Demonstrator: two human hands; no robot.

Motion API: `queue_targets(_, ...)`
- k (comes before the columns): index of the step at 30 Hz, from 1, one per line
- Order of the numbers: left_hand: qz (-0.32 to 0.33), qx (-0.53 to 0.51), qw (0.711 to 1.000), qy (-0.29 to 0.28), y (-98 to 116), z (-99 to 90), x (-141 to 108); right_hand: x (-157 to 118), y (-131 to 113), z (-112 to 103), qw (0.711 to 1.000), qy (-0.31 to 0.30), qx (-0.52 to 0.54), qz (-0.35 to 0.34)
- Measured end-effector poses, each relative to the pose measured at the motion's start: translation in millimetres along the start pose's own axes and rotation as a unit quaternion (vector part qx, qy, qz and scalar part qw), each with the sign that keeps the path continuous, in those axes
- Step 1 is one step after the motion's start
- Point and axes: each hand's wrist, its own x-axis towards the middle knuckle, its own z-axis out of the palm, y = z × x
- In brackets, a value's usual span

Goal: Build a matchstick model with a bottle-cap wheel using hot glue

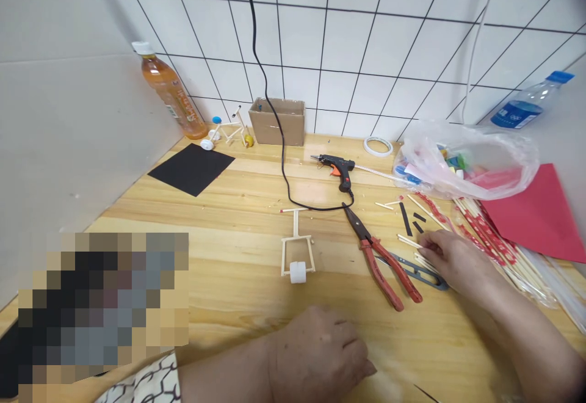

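Found across lower half of frame: pale wooden tabletop (220,293), grained, carrying loose items. Found behind, across top: white tiled wall (302,36) with dark joints; at left edge, plain pale partition (55,116). Located at centre, on tabletop: stick frame (295,238) with white roller (297,272) at near end. Noted at right: right hand (458,265), fingers bent and narrowed at short sticks (409,242); cannot tell whether gripping any. Noted at bottom centre: left hand (325,345), fingers curled under; cannot tell whether holding anything. Recorded right of centre: red-handled pliers (366,242), with glue gun (336,163) beyond. Recorded along foot of wall: cardboard box (292,128) near centre; orange bottle (171,94), upper left, near black sheet (192,169).
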Motion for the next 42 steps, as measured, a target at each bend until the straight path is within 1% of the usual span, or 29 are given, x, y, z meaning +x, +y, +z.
queue_targets(2, 0.003, -0.001, 1.0, -0.005, 0.0, -1.3, 0.2, 0.2, 0.2, -0.4, 0.999, 0.028, -0.017, -0.013)
queue_targets(3, 0.003, -0.005, 1.0, -0.005, 0.1, -2.4, 0.5, -0.7, -1.2, -2.0, 0.999, 0.045, -0.01, -0.006)
queue_targets(4, -0.001, -0.011, 1.0, -0.004, 0.1, -3.9, 1.0, -2.5, -4.1, -4.2, 0.998, 0.062, 0.016, 0.007)
queue_targets(5, -0.01, -0.022, 1.0, -0.002, 0.2, -5.8, 1.7, -5.4, -8.7, -6.9, 0.995, 0.069, 0.067, 0.022)
queue_targets(6, -0.026, -0.037, 0.999, 0.004, 0.1, -8.1, 2.6, -9.5, -15.1, -9.4, 0.987, 0.072, 0.142, 0.036)
queue_targets(7, -0.047, -0.056, 0.997, 0.015, -0.1, -10.9, 3.6, -14.6, -23.1, -11.4, 0.968, 0.053, 0.242, 0.038)
queue_targets(8, -0.069, -0.081, 0.994, 0.031, -0.5, -13.8, 4.6, -20.4, -32.6, -12.3, 0.934, 0.002, 0.354, 0.035)
queue_targets(9, -0.093, -0.109, 0.988, 0.053, -1.2, -16.9, 5.7, -26.7, -43.1, -12.1, 0.891, -0.041, 0.45, 0.036)
queue_targets(10, -0.122, -0.139, 0.979, 0.084, -2.1, -19.8, 6.6, -32.9, -54.0, -10.8, 0.853, -0.083, 0.515, 0.03)
queue_targets(11, -0.151, -0.175, 0.967, 0.11, -3.2, -22.5, 7.5, -38.8, -64.9, -8.5, 0.82, -0.121, 0.559, 0.008)
queue_targets(12, -0.182, -0.209, 0.952, 0.13, -4.4, -24.7, 8.1, -44.1, -75.0, -5.7, 0.795, -0.164, 0.583, -0.011)
queue_targets(13, -0.219, -0.242, 0.933, 0.149, -5.6, -26.4, 8.6, -48.6, -84.3, -2.7, 0.779, -0.19, 0.597, -0.02)
queue_targets(14, -0.255, -0.286, 0.908, 0.169, -6.8, -27.6, 8.9, -52.2, -92.4, 0.1, 0.774, -0.207, 0.598, -0.03)
queue_targets(15, -0.277, -0.334, 0.88, 0.19, -7.8, -28.4, 9.0, -54.9, -99.4, 2.6, 0.778, -0.217, 0.588, -0.04)
queue_targets(17, -0.309, -0.412, 0.837, 0.183, -9.0, -29.1, 9.0, -58.5, -110.5, 6.6, 0.807, -0.213, 0.547, -0.068)
queue_targets(18, -0.313, -0.435, 0.825, 0.182, -9.3, -29.3, 9.0, -59.4, -114.7, 8.3, 0.827, -0.202, 0.518, -0.089)
queue_targets(19, -0.308, -0.442, 0.823, 0.18, -9.4, -29.5, 9.0, -60.0, -118.2, 10.1, 0.847, -0.182, 0.486, -0.114)
queue_targets(20, -0.302, -0.437, 0.828, 0.177, -9.4, -29.7, 8.9, -60.3, -121.0, 12.1, 0.866, -0.156, 0.453, -0.144)
queue_targets(21, -0.294, -0.419, 0.841, 0.173, -9.3, -29.9, 8.8, -60.2, -123.0, 14.4, 0.88, -0.129, 0.422, -0.176)
queue_targets(22, -0.284, -0.392, 0.858, 0.171, -9.3, -29.9, 8.6, -60.0, -124.2, 17.0, 0.89, -0.103, 0.394, -0.205)
queue_targets(24, -0.257, -0.327, 0.894, 0.166, -9.8, -29.0, 8.0, -59.1, -124.4, 22.9, 0.899, -0.064, 0.353, -0.251)
queue_targets(27, -0.201, -0.227, 0.94, 0.153, -10.8, -25.4, 6.8, -58.3, -121.5, 31.4, 0.905, -0.045, 0.321, -0.275)
queue_targets(29, -0.165, -0.174, 0.96, 0.142, -11.0, -22.5, 6.0, -58.7, -119.1, 35.4, 0.912, -0.038, 0.303, -0.274)
queue_targets(31, -0.142, -0.142, 0.971, 0.129, -10.7, -20.5, 5.3, -59.6, -117.3, 37.6, 0.918, -0.032, 0.288, -0.27)
queue_targets(33, -0.132, -0.129, 0.976, 0.117, -10.2, -19.7, 4.9, -60.8, -116.1, 38.0, 0.921, -0.023, 0.276, -0.273)
queue_targets(38, -0.106, -0.145, 0.978, 0.107, -10.3, -20.4, 4.9, -63.1, -114.8, 36.8, 0.927, 0.014, 0.231, -0.295)
queue_targets(42, -0.1, -0.158, 0.976, 0.109, -11.4, -20.0, 5.3, -62.6, -114.8, 37.6, 0.929, 0.03, 0.221, -0.296)
